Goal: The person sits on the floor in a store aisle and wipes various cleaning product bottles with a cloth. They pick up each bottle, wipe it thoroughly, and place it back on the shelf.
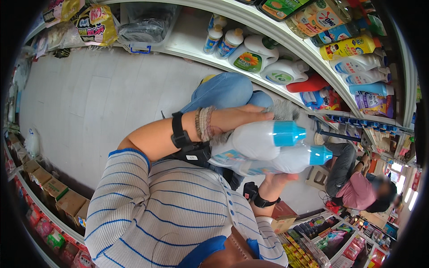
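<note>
Two white plastic bottles with turquoise caps, a nearer one [256, 139] and one beside it [290, 160], lie side by side in front of my chest. My left hand [253, 115] grips a grey fluffy cloth [285, 110] against the upper bottle's side; its fingers are partly hidden. Another tuft of grey fluff shows below the wrist. From the other side, my right hand [276, 182] supports the lower bottle, with its fingertips hidden behind it. Both bottles point their caps to the right. Blurred labels show on their lower parts.
A white shelf [187, 43] holds detergent jugs [249, 55] and pump-neck bottles; cleaning bottles [348, 48] stand on the shelf above. A seated person in pink [357, 191] is at the right, near a stool [316, 179]. Cardboard boxes [68, 202] line the left shelf.
</note>
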`<state>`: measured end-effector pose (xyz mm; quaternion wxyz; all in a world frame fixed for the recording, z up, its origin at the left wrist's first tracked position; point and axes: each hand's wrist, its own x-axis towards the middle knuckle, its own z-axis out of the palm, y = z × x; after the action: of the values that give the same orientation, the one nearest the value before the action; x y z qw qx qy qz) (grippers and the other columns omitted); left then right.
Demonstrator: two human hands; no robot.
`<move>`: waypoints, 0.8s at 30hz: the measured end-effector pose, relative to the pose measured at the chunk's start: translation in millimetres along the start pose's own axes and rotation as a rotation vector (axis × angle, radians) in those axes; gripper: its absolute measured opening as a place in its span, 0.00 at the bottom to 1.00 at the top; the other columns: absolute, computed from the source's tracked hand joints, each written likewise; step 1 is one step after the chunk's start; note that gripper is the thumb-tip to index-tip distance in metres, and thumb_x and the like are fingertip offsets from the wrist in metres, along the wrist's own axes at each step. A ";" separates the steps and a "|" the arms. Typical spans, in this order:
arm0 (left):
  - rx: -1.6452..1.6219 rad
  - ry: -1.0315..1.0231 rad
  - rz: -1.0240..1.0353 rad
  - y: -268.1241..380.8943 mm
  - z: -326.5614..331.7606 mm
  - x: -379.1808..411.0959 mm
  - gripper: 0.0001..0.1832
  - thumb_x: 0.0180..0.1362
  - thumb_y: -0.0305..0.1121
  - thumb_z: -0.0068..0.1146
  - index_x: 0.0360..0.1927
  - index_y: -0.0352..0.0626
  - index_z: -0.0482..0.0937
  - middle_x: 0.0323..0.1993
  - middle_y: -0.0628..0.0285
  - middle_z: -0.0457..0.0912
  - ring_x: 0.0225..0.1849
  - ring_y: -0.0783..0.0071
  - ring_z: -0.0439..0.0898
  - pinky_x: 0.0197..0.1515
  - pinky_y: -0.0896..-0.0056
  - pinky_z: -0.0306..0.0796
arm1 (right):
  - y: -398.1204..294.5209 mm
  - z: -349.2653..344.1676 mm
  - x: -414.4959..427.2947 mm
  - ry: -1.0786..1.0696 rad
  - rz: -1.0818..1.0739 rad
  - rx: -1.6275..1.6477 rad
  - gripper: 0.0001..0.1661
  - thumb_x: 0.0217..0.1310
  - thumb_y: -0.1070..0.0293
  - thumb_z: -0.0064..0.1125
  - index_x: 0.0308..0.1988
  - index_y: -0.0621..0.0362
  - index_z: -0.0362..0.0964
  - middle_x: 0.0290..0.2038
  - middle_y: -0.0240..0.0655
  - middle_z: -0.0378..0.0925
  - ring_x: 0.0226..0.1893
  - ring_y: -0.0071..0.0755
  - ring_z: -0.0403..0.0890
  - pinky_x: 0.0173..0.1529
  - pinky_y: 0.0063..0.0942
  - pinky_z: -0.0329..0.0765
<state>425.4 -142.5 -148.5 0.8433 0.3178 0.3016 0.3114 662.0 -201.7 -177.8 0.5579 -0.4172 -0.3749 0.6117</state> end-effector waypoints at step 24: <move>-0.536 0.924 0.076 -78.8 -357.3 17.5 0.14 0.62 0.34 0.45 0.49 0.40 0.71 0.40 0.57 0.78 0.42 0.65 0.78 0.42 0.64 0.75 | 22.2 4.1 60.6 0.058 0.075 -0.189 0.55 0.41 0.32 0.62 0.58 0.62 0.58 0.54 0.45 0.69 0.53 0.43 0.73 0.55 0.42 0.73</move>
<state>210.1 -53.2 -431.1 0.6621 -0.0682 0.5397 0.5154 648.2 -143.5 -202.4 0.5036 -0.4993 -0.3987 0.5815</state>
